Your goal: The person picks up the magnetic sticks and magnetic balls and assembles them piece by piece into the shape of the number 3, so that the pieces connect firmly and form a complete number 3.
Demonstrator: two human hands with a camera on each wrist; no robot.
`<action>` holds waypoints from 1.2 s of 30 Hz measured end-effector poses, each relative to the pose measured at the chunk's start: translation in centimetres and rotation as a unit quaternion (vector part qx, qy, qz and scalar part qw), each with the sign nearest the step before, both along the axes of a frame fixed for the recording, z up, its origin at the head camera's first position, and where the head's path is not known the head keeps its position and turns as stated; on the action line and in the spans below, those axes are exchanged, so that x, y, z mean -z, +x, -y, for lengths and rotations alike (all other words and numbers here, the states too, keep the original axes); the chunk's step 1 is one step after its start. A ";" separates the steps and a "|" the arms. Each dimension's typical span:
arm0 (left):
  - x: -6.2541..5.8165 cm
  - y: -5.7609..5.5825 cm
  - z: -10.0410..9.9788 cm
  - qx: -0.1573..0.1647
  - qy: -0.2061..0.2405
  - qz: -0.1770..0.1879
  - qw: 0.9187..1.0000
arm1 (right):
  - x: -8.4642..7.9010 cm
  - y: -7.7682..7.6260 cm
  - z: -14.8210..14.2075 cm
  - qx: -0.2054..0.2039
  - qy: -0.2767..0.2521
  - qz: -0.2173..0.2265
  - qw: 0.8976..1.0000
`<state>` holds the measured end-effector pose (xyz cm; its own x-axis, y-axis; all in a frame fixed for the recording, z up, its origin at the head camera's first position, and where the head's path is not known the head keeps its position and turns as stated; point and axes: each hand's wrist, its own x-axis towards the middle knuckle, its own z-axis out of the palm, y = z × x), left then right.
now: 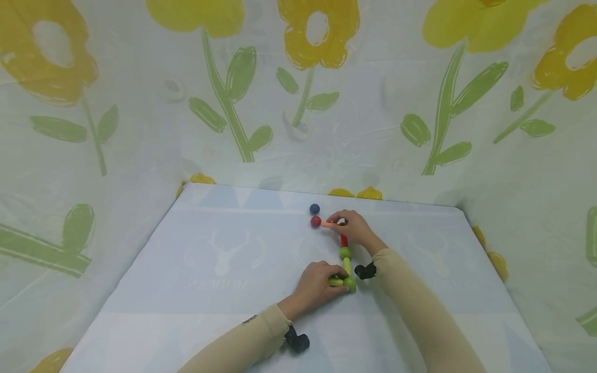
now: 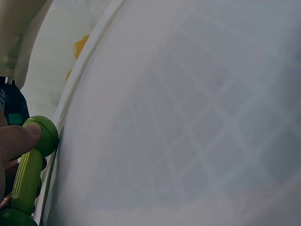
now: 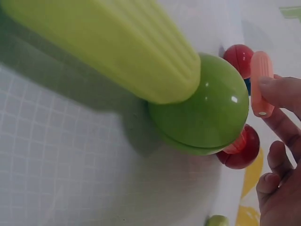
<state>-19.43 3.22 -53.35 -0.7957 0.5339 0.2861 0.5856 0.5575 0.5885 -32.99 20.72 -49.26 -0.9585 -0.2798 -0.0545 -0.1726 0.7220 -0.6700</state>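
Observation:
My left hand grips the green ball at the near corner of a toy rod-and-ball chain; its thumb presses that ball in the left wrist view. A short yellow-green rod lies under its fingers. Another yellow-green rod leads away to a second green ball, then a red rod. A dark red ball stands at its far end, partly hidden. Between thumb and fingers, my right hand pinches a peach toy rod, one end close to a red ball.
Just behind the red ball sits a dark blue ball. The table wears a pale printed cover, and flowered cloth rises beyond its back edge. Both wrists carry small black cameras.

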 end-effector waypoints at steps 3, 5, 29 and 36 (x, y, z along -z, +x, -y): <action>0.1 0.0 0.0 0.000 -0.001 -0.005 1.000 | 0.1 -0.1 0.1 0.004 0.003 0.004 1.000; 0.1 0.0 -0.1 0.001 -0.002 -0.008 1.000 | 0.2 -0.1 0.1 0.008 0.006 0.008 1.000; 0.0 0.0 0.0 0.002 0.007 -0.023 1.000 | 0.7 -0.4 -0.1 0.012 0.034 0.019 0.999; 0.0 0.0 0.0 0.003 0.007 -0.022 1.000 | 0.6 -0.2 -0.1 0.022 0.037 0.030 0.999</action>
<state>-19.41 3.20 -53.30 -0.7785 0.5348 0.3285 0.6148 0.5448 0.5703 -33.23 20.85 -49.83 -0.9641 -0.2312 -0.1306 -0.1018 0.7760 -0.6224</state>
